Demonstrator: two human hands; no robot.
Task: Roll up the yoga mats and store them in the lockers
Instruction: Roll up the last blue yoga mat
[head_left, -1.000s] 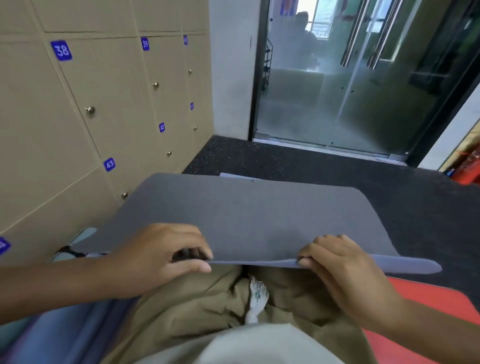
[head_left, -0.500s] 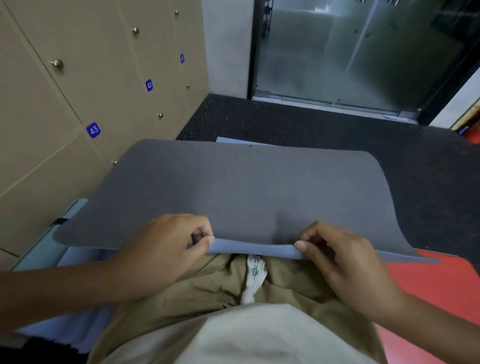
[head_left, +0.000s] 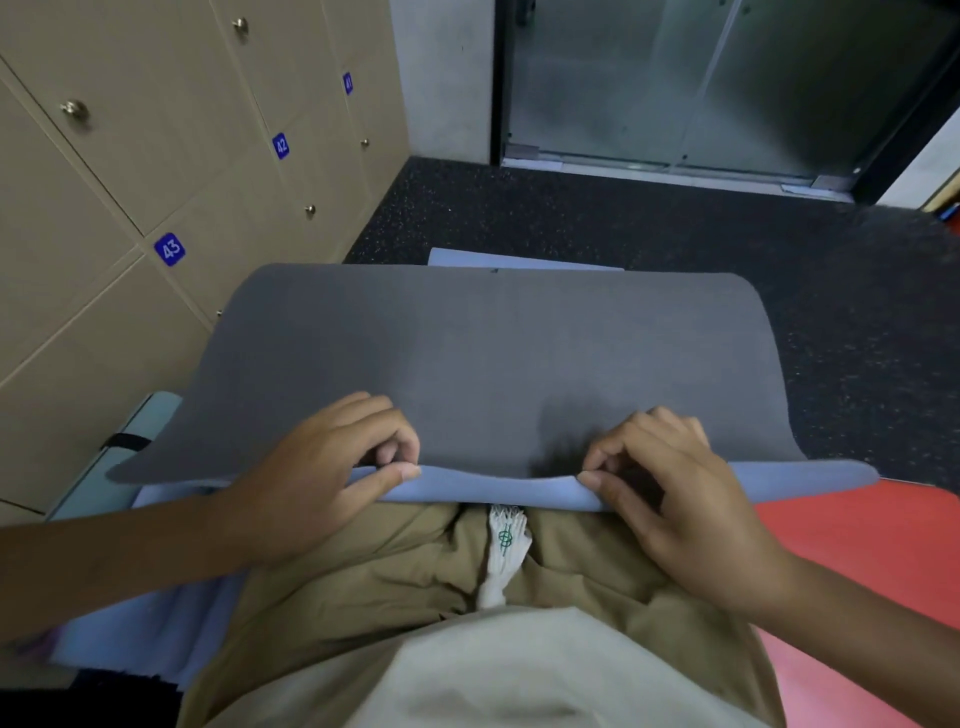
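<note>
Mat: the grey yoga mat (head_left: 493, 358) lay across the person's lap and bowed up away from them, its pale blue underside turned up along the near edge; its far end ran out of sight towards the dark floor (head_left: 597, 218).
Left hand: the left hand (head_left: 322, 483) had the near edge pinched, thumb under the blue lip and fingers curled over the grey top.
Right hand: the right hand (head_left: 670, 493) held the same edge in a matching pinch, a little apart from the other.
Handling: it looked to me like light, soft foam, floppy enough to sag between the two grips and grippy rather than slick; I would take it at that near edge, hands spread wide, and tuck the first turn tight so the roll did not skew.
Stage: rolling seemed barely begun, no coil yet formed.
Lockers: the beige lockers (head_left: 156, 171), doors closed and numbered 41 to 43, stood just to the left.
Nearby: a strapped pale green mat (head_left: 150, 421) lay beside the lockers, a red mat (head_left: 857, 561) to the right.
</note>
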